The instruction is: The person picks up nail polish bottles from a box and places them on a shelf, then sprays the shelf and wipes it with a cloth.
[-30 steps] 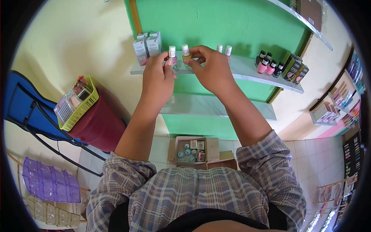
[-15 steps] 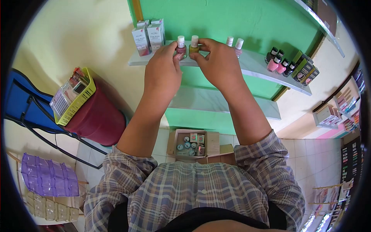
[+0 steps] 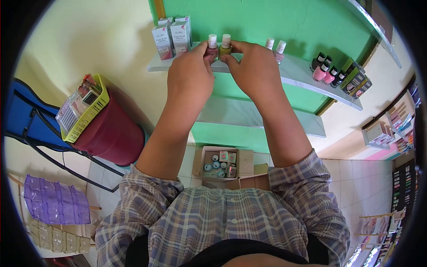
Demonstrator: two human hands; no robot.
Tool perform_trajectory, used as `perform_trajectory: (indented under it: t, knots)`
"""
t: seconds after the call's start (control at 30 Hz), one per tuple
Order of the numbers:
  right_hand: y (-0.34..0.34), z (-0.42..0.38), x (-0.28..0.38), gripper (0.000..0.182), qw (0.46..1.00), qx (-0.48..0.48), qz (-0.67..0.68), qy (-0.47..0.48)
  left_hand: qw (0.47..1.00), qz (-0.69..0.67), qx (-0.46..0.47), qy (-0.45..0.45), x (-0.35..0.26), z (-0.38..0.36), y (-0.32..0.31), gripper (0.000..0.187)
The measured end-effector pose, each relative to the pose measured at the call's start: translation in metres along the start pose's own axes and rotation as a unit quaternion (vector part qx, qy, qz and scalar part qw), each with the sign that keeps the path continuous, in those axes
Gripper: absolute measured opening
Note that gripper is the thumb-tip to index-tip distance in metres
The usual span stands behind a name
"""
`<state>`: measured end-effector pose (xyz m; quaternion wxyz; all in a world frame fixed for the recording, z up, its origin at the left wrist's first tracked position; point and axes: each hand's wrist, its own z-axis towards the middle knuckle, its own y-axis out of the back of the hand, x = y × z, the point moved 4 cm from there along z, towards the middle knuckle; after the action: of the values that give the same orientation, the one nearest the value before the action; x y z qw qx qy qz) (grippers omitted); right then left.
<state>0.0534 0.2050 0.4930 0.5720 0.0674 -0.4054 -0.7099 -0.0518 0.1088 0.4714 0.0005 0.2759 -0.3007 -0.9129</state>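
Observation:
In the head view, my left hand point(image 3: 191, 69) is closed around a dark pink nail polish bottle point(image 3: 212, 51) with a white cap. My right hand point(image 3: 254, 64) grips a yellow-green nail polish bottle point(image 3: 225, 50), also white-capped. The two bottles stand upright side by side at the marble-look shelf point(image 3: 296, 77); whether their bases rest on it is hard to tell. Left of them are several white boxes point(image 3: 180, 38). Behind my right hand stand two white-capped bottles, one of them a pale pink nail polish point(image 3: 279, 54), partly hidden by the hand.
Further right on the shelf are black and pink nail polish bottles point(image 3: 319, 73) and dark boxes point(image 3: 356, 84). A lower shelf point(image 3: 240, 111) runs beneath. An open carton point(image 3: 202, 167) with jars and small boxes sits on the floor. A yellow basket point(image 3: 84, 122) tops a maroon bin point(image 3: 115, 133) at left.
Both hands have shifted slightly, still holding the two bottles, which now stand closer together. The whole view has moved a little.

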Motion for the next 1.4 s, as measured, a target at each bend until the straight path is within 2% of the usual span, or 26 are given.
perform_trajectory:
  t: [0.13, 0.2, 0.3, 0.37, 0.4, 0.43, 0.47, 0.5, 0.53, 0.57, 0.6, 0.63, 0.67, 0.7, 0.73, 0.77, 0.8, 0.83, 0.87, 0.9, 0.97, 1.0, 1.07, 1.2, 1.3, 1.4]
  knots:
    - [-0.001, -0.008, 0.002, 0.033, 0.999, -0.042, -0.018, 0.029, 0.999, 0.033, -0.008, -0.015, 0.006, -0.006, -0.004, 0.039]
    - [0.005, -0.019, 0.003, 0.032, 0.995, -0.081, -0.038, 0.049, 0.994, -0.029, -0.072, -0.079, 0.011, -0.015, -0.003, 0.037]
    - [0.027, -0.058, 0.014, 0.035, 0.986, -0.143, -0.002, 0.084, 0.981, -0.138, -0.123, -0.060, 0.003, -0.040, 0.017, 0.031]
    - [0.037, -0.093, 0.013, 0.034, 0.983, -0.050, 0.173, 0.022, 0.974, -0.167, -0.119, -0.099, 0.003, -0.065, 0.028, 0.023]
    - [0.038, -0.102, -0.003, 0.034, 0.983, -0.059, 0.172, 0.003, 0.966, -0.156, -0.118, -0.167, 0.010, -0.081, 0.028, 0.017]
    - [0.022, -0.119, -0.023, 0.032, 0.971, 0.130, 0.197, -0.037, 0.955, -0.149, -0.110, -0.232, 0.024, -0.097, 0.020, 0.010]
    - [0.005, -0.150, -0.044, 0.030, 0.918, 0.316, 0.226, -0.083, 0.951, -0.175, -0.078, -0.244, 0.042, -0.112, 0.003, 0.007]
    - [-0.019, -0.180, -0.081, 0.032, 0.899, 0.352, 0.216, -0.145, 0.946, -0.202, -0.039, -0.251, 0.061, -0.133, -0.020, 0.005]
    - [-0.056, -0.221, -0.130, 0.034, 0.869, 0.393, 0.214, -0.211, 0.958, -0.212, 0.017, -0.193, 0.082, -0.156, -0.051, 0.006]
    - [-0.090, -0.275, -0.186, 0.037, 0.856, 0.423, 0.135, -0.265, 0.965, -0.213, 0.077, -0.131, 0.104, -0.185, -0.079, 0.009]
    - [-0.115, -0.344, -0.248, 0.036, 0.785, 0.422, 0.157, -0.426, 0.965, -0.205, 0.156, -0.038, 0.122, -0.219, -0.112, 0.008]
    - [-0.123, -0.384, -0.274, 0.033, 0.768, 0.483, 0.017, -0.420, 0.938, -0.200, 0.265, 0.103, 0.164, -0.270, -0.154, 0.011]
    - [-0.139, -0.448, -0.308, 0.032, 0.731, 0.482, 0.085, -0.476, 0.891, -0.249, 0.326, 0.195, 0.164, -0.310, -0.180, 0.014]
    - [-0.153, -0.493, -0.325, 0.032, 0.725, 0.544, -0.004, -0.422, 0.883, -0.228, 0.388, 0.132, 0.171, -0.346, -0.202, 0.018]
    - [-0.165, -0.529, -0.334, 0.034, 0.713, 0.599, -0.093, -0.354, 0.851, -0.212, 0.463, 0.130, 0.164, -0.375, -0.214, 0.017]
    - [-0.181, -0.563, -0.337, 0.034, 0.704, 0.604, -0.080, -0.366, 0.816, -0.198, 0.529, 0.125, 0.158, -0.400, -0.227, 0.017]
    - [-0.195, -0.587, -0.337, 0.033, 0.746, 0.566, -0.096, -0.339, 0.806, -0.193, 0.544, 0.130, 0.159, -0.418, -0.240, 0.017]
    - [-0.200, -0.601, -0.332, 0.035, 0.786, 0.524, -0.114, -0.309, 0.774, -0.179, 0.602, 0.083, 0.159, -0.438, -0.255, 0.017]
    - [-0.207, -0.617, -0.328, 0.035, 0.804, 0.478, -0.087, -0.343, 0.736, -0.165, 0.655, 0.038, 0.159, -0.460, -0.270, 0.017]
    - [-0.214, -0.621, -0.317, 0.036, 0.818, 0.431, -0.060, -0.376, 0.727, -0.163, 0.665, 0.046, 0.163, -0.476, -0.284, 0.017]
    - [-0.204, -0.596, -0.282, 0.038, 0.748, 0.414, -0.027, -0.517, 0.720, -0.164, 0.670, -0.071, 0.161, -0.499, -0.315, 0.022]
    - [-0.216, -0.605, -0.282, 0.038, 0.743, 0.419, -0.024, -0.521, 0.716, -0.164, 0.676, -0.066, 0.159, -0.507, -0.328, 0.022]
    - [-0.243, -0.622, -0.281, 0.038, 0.785, 0.432, 0.000, -0.445, 0.712, -0.072, 0.689, -0.115, 0.154, -0.518, -0.347, 0.027]
    - [-0.263, -0.633, -0.280, 0.039, 0.783, 0.437, 0.012, -0.442, 0.665, 0.012, 0.732, -0.150, 0.146, -0.538, -0.359, 0.030]
    - [-0.275, -0.647, -0.284, 0.043, 0.783, 0.428, -0.005, -0.451, 0.663, -0.040, 0.744, -0.080, 0.147, -0.546, -0.339, 0.035]
    - [-0.287, -0.660, -0.296, 0.037, 0.784, 0.483, -0.030, -0.390, 0.656, -0.068, 0.751, -0.022, 0.150, -0.546, -0.316, 0.037]
